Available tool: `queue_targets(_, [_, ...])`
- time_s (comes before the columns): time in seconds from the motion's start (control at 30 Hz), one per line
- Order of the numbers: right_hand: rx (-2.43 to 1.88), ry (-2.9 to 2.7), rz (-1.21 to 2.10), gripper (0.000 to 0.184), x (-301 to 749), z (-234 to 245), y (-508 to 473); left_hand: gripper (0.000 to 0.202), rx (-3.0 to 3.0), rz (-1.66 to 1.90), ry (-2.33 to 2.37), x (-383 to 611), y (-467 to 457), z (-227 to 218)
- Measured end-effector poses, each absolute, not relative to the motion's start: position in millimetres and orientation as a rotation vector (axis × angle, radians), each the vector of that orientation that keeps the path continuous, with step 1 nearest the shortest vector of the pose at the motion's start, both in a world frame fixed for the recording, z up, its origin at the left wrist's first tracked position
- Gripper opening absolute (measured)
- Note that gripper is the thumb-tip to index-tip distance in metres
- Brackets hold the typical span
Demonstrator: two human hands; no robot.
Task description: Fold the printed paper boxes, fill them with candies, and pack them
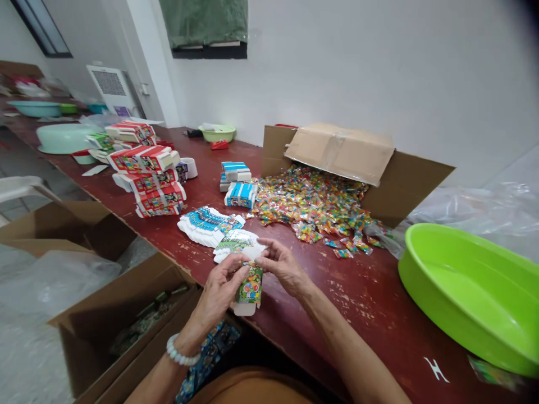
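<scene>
Between my hands is a small green printed candy box (251, 287), with a white flap hanging at its near end. My left hand (223, 285) has its thumb and fingers closed on the box's upper left side. At the top end, my right hand (283, 266) pinches the box's edge with thumb and fingertips. Just behind lies a fanned stack of flat blue-and-white cartons (204, 225); a green flat carton (236, 243) rests at its near end. A heap of small clear packets of colourful candy (309, 202) spreads beyond my right hand.
A tipped cardboard box (341, 151) stands behind the packets. A large green basin (467, 303) sits at right. Bundled red cartons (141, 160) and blue cartons (241, 194) stand on the dark red table (303, 314). An open cardboard box (122, 331) is below the table's left edge.
</scene>
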State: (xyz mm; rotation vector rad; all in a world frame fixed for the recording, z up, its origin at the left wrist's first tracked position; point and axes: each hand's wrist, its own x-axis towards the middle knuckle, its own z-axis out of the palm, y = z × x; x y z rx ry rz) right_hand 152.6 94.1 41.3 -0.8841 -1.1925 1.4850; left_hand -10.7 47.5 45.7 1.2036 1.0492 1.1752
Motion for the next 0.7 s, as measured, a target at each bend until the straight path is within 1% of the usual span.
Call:
queue_targets(0.03, [-0.864, -1.239, 1.458, 0.039, 151.3, 41.6, 92.7, 0.036, 1.161, 1.19, 1.011, -10.4, 47.1, 46.1])
queue_targets(0.1, [-0.834, -1.305, 1.378, 0.028, 149.1, 41.9, 88.7, 0.049, 1.028, 1.24, 0.965, -7.9, 45.1, 47.2])
queue_targets(0.13, [-0.825, -1.308, 1.343, 0.027, 148.4, 41.9, 86.3, 0.055, 0.95, 1.253, 0.956, -5.9, 43.8, 47.8])
queue_targets(0.17, [-0.825, -1.302, 1.312, 0.026, 148.3, 41.9, 84.0, 0.057, 0.87, 1.237, 0.946, -3.7, 42.5, 48.2])
queue_targets(0.27, [-0.865, -1.422, 1.172, 0.024, 150.9, 42.8, 77.6, 0.043, 0.662, 1.015, 0.916, 2.2, 40.3, 47.9])
queue_targets(0.37, [-0.916, -1.619, 1.077, 0.026, 155.2, 44.7, 75.4, 0.049, 0.566, 0.902, 0.961, 6.1, 41.4, 44.9])
queue_targets(0.53, [-0.962, -1.513, 1.301, 0.024, 154.9, 49.1, 86.5, 0.063, 0.739, 1.02, 1.034, 10.9, 45.0, 40.7])
queue_targets(0.63, [-0.987, -1.445, 1.432, 0.025, 154.0, 56.1, 94.7, 0.074, 0.852, 1.015, 1.079, 9.5, 47.3, 40.7])
queue_targets(0.7, [-0.989, -1.403, 1.499, 0.026, 154.5, 60.8, 96.1, 0.078, 0.903, 0.998, 1.062, 6.4, 48.8, 41.0])
